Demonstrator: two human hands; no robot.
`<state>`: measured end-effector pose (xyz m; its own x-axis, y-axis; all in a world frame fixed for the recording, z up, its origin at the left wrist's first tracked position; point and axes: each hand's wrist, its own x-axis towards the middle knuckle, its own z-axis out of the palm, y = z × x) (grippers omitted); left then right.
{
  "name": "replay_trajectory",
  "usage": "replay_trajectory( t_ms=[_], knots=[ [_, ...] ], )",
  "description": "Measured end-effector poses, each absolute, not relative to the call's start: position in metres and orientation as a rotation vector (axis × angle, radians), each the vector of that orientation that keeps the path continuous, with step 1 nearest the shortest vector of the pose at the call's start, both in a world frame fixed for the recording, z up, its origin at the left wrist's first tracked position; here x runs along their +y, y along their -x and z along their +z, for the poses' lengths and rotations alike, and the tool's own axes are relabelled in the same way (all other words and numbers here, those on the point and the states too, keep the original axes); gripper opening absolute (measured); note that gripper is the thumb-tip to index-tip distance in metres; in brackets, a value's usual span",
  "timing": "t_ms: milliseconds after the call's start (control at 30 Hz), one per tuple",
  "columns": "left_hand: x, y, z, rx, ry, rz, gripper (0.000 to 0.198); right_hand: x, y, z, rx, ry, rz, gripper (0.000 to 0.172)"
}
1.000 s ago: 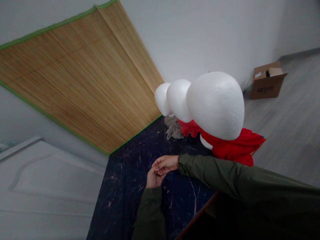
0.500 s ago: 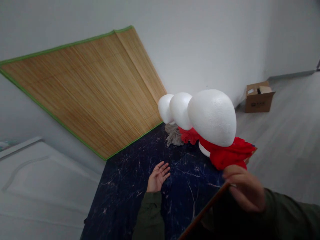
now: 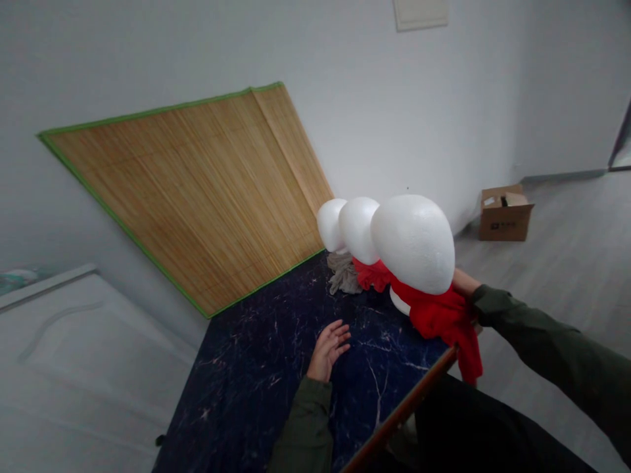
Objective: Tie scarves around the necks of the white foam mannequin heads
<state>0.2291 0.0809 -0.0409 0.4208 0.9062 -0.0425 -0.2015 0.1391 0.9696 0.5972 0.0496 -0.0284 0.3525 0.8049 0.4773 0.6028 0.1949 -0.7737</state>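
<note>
Three white foam heads stand in a row on a dark marbled table [image 3: 256,374]. The nearest foam head [image 3: 413,242] wears a red scarf [image 3: 446,320] that hangs over the table's edge. The middle head [image 3: 358,228] also has red cloth at its neck, and the farthest head [image 3: 329,223] sits above a beige cloth [image 3: 343,274]. My left hand [image 3: 328,349] lies flat on the table with fingers spread, holding nothing. My right hand [image 3: 463,284] reaches behind the nearest head at the red scarf; its fingers are hidden.
A bamboo mat [image 3: 197,190] with green edging leans against the white wall behind the table. A white panel [image 3: 73,348] lies at the left. A cardboard box [image 3: 505,213] sits on the grey floor by the far wall.
My hands, joined on the table a second ago, have parted. The right hand swung to the right and now reaches behind the nearest head; the left hand lies flat. The view tilted up.
</note>
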Motion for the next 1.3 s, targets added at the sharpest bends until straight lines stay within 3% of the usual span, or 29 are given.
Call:
replay_trajectory(
  t_ms=[167, 333, 533, 700, 833, 1033, 1100, 1167, 1233, 1300],
  knots=[
    [0.075, -0.237, -0.045, 0.815, -1.487, 0.956, 0.068, 0.039, -0.589, -0.027, -1.367, 1.489, 0.333, 0.039],
    [0.055, -0.256, -0.04, 0.717, -1.727, 0.953, 0.07, 0.028, -0.567, -0.012, -1.342, 1.584, 0.2, 0.047],
    [0.041, -0.275, -0.05, 0.717, -1.889, 0.885, 0.051, 0.023, -0.522, 0.018, -1.528, 1.609, -0.037, 0.042],
    [0.052, -0.262, -0.062, 0.904, -1.58, 1.001, 0.039, 0.038, -0.472, 0.035, -1.69, 1.446, 0.088, 0.039],
    [0.069, -0.234, -0.052, 1.156, -1.411, 1.302, 0.039, 0.058, -0.422, 0.027, -1.738, 1.268, 0.276, 0.056],
    [0.085, -0.203, -0.029, 1.327, -1.501, 1.44, 0.047, 0.096, -0.367, -0.013, -1.707, 1.109, 0.512, 0.089],
    [0.088, -0.2, -0.027, 1.366, -1.485, 1.51, 0.058, 0.106, -0.361, -0.026, -1.71, 1.062, 0.584, 0.081],
    [0.091, -0.198, -0.026, 1.392, -1.485, 1.578, 0.066, 0.113, -0.36, -0.036, -1.723, 0.999, 0.677, 0.059],
    [0.093, -0.196, -0.026, 1.432, -1.483, 1.606, 0.065, 0.117, -0.362, -0.042, -1.705, 0.95, 0.773, 0.039],
    [0.095, -0.193, -0.026, 1.48, -1.468, 1.58, 0.06, 0.118, -0.363, -0.046, -1.593, 0.969, 0.897, 0.031]
  ],
)
